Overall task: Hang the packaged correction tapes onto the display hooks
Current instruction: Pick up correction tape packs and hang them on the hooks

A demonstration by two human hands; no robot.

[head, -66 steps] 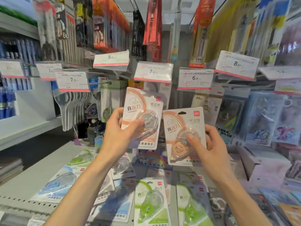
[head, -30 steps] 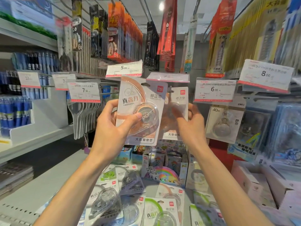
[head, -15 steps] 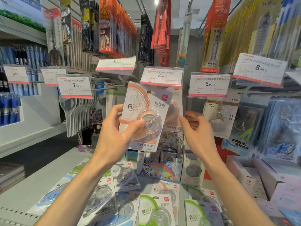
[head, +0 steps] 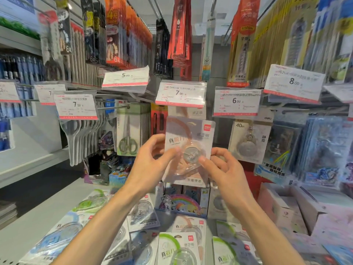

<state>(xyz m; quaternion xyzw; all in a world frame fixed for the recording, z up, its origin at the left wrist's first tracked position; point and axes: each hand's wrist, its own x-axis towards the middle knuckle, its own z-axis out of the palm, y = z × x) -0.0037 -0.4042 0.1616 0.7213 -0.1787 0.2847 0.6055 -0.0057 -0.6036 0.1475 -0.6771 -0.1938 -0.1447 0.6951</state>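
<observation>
Both my hands are on one orange correction tape pack (head: 189,150), holding it upright in front of the display, just under the 7.90 price tag (head: 181,93). My left hand (head: 152,161) pinches the pack's left edge, thumb across the front by the clear blister, fingers tucked behind. My right hand (head: 223,167) pinches the right side the same way, thumb tip on the blister. So both sets of fingers are clamped on that pack. It's a bit blurry, and I can't tell if the hang hole at its top is on a hook. Right behind it there's another pack (head: 196,111) of the same kind peeking out under the tag.

Next hook to the right has a 40m tape pack (head: 248,142) hanging under the 6.00 tag (head: 236,101). To the left hang scissors (head: 128,136).

Down on the shelf (head: 38,217) below my arms lie more packs, flat and overlapping: green ones (head: 177,249) near the front edge, blue ones (head: 57,240) toward the left.
</observation>
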